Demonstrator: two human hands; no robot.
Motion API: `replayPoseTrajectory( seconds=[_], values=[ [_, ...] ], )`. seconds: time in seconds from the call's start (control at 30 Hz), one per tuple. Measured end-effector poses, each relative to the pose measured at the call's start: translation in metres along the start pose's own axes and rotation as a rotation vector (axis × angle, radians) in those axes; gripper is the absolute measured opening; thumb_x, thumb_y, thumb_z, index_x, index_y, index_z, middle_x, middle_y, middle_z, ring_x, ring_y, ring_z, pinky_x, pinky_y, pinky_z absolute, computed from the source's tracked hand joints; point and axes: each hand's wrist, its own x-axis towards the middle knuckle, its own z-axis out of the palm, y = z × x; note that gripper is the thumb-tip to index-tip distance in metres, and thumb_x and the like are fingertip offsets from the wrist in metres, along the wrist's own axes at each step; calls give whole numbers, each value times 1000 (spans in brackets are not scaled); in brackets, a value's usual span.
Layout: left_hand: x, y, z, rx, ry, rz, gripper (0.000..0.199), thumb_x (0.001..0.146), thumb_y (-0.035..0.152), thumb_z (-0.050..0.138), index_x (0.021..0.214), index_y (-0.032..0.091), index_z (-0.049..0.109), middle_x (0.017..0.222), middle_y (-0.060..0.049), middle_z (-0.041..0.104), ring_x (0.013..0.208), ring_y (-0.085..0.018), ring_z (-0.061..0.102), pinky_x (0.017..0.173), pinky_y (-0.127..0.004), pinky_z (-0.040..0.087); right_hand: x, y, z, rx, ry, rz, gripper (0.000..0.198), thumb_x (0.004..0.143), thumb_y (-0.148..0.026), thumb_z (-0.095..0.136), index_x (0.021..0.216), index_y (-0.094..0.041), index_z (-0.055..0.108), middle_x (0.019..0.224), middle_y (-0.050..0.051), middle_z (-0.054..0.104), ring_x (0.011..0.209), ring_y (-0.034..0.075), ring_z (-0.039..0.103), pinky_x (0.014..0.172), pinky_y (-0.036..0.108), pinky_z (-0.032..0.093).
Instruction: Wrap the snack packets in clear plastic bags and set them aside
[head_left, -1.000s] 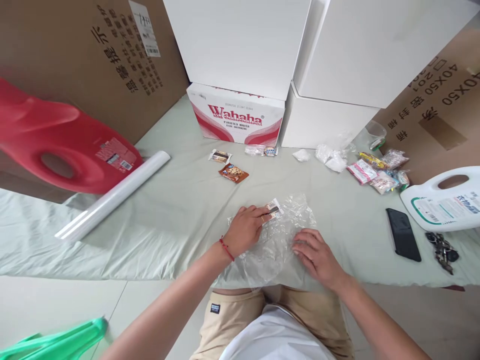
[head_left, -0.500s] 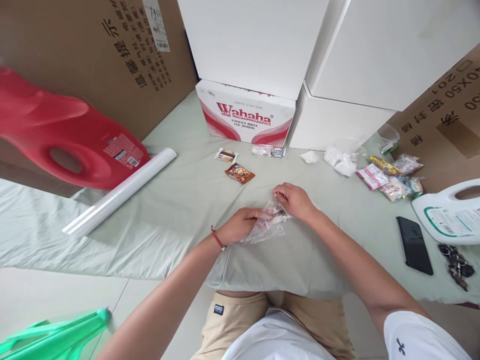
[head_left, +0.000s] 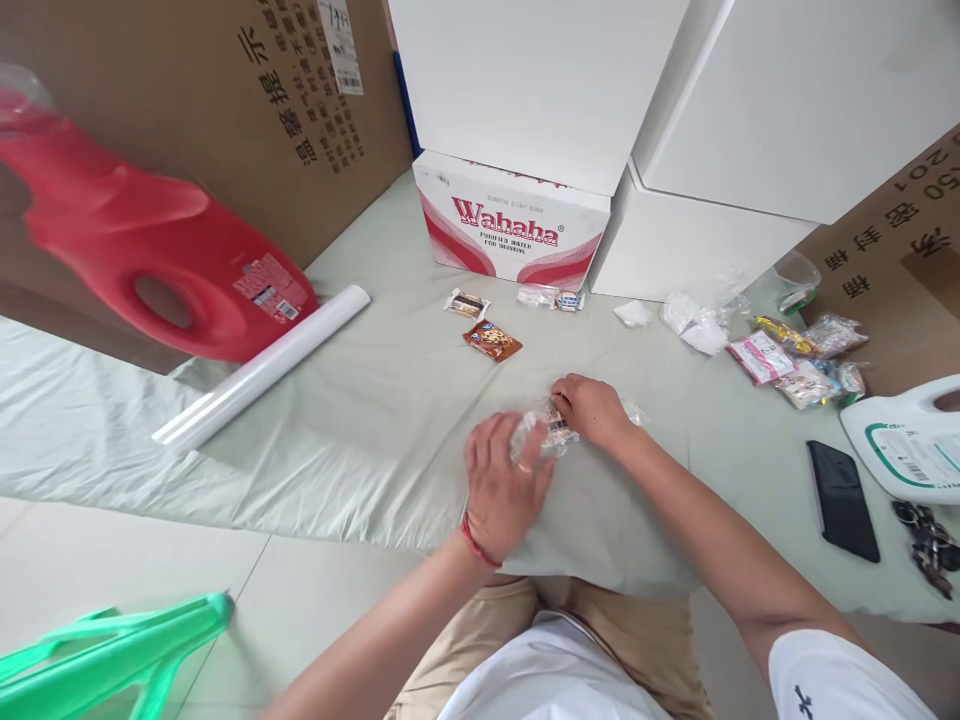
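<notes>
A crumpled piece of clear plastic wrap (head_left: 529, 432) lies on the cloth in front of me, with a small dark-and-light packaged snack (head_left: 559, 425) in or under it. My right hand (head_left: 592, 410) is closed, its fingertips pinching the wrap at its right end. Over the wrap's left side is my left hand (head_left: 504, 485), palm down and slightly blurred, fingers spread apart; a red string bracelet circles its wrist. Beyond the hands lie a brown cookie packet (head_left: 492, 340) and a smaller snack packet (head_left: 467, 304). Another small packet (head_left: 568, 301) sits near the Wahaha carton.
The Wahaha carton (head_left: 514, 222) and white boxes (head_left: 697, 240) stand at the back. At left are a red jug (head_left: 161, 260) and a white roll (head_left: 262, 370). To the right lie snack packets (head_left: 761, 357), a phone (head_left: 841, 500), keys (head_left: 928, 545) and a white jug (head_left: 907, 440).
My left hand has come off its pinch on the wrap and spread its fingers above it. The wrap is bunched closer to my right hand, which stays pinched. The view has shifted slightly.
</notes>
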Motion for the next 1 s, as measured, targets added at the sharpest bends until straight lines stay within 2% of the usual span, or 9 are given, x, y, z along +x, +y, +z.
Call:
replayPoseTrajectory(
  seconds=[0.1, 0.17, 0.3, 0.43, 0.6, 0.67, 0.73, 0.8, 1.0],
  values=[
    [11, -21, 12, -47, -164, -305, 17, 96, 31, 60, 99, 20, 73, 97, -11, 76, 101, -30, 65, 87, -44, 43, -2, 1, -1, 25, 7, 1, 23, 101, -25, 49, 99, -22, 72, 100, 5, 71, 82, 18, 62, 64, 28, 32],
    [16, -37, 12, -94, -236, -492, 23, 98, 29, 55, 85, 21, 71, 85, -7, 75, 93, -27, 65, 83, -41, 42, -3, 4, -2, 54, 13, 3, 25, 102, -26, 48, 103, -22, 72, 103, 5, 73, 85, 18, 63, 68, 27, 36],
    [17, -66, 4, -54, -359, -677, 25, 96, 31, 52, 78, 21, 67, 76, -7, 71, 89, -29, 63, 78, -40, 41, -4, 15, -1, 191, 60, 37, 26, 102, -28, 49, 115, -22, 71, 104, 5, 74, 84, 17, 65, 74, 26, 42],
    [13, -73, -2, -17, -273, -707, 27, 97, 36, 48, 87, 20, 68, 79, -9, 71, 91, -32, 62, 80, -42, 42, -4, 27, 0, 318, 114, 75, 24, 97, -25, 55, 114, -22, 72, 96, 4, 74, 78, 17, 64, 76, 27, 45],
    [7, -42, 1, -105, -195, -247, 53, 86, 57, 69, 120, 17, 66, 117, -15, 71, 114, -34, 59, 98, -46, 41, -2, 29, 3, 346, 127, 53, 21, 96, -23, 56, 108, -22, 74, 94, 4, 75, 79, 18, 64, 77, 28, 45],
    [6, -33, 5, -125, -233, -174, 37, 88, 50, 69, 111, 20, 70, 113, -13, 72, 112, -32, 60, 96, -45, 40, -1, 28, 4, 351, 132, 44, 21, 96, -24, 56, 109, -22, 73, 95, 4, 75, 78, 18, 65, 77, 28, 46],
    [5, -34, 8, -178, -233, -273, 21, 95, 39, 61, 87, 22, 70, 92, -8, 72, 97, -27, 62, 88, -41, 41, -1, 29, 4, 360, 130, 46, 22, 96, -25, 56, 110, -22, 73, 94, 4, 75, 76, 17, 64, 76, 28, 46],
    [6, -43, 9, -239, -204, -451, 31, 97, 35, 54, 70, 22, 60, 73, -4, 65, 82, -23, 59, 79, -37, 41, -2, 33, 5, 379, 127, 60, 23, 97, -27, 56, 111, -22, 73, 92, 3, 75, 72, 17, 63, 74, 28, 46],
    [12, -78, 5, -175, -239, -735, 37, 95, 41, 49, 61, 25, 46, 63, -2, 52, 73, -23, 52, 71, -36, 40, 0, 52, 10, 452, 185, 144, 25, 94, -33, 56, 111, -23, 71, 94, 2, 75, 69, 16, 63, 70, 27, 45]
  ],
)
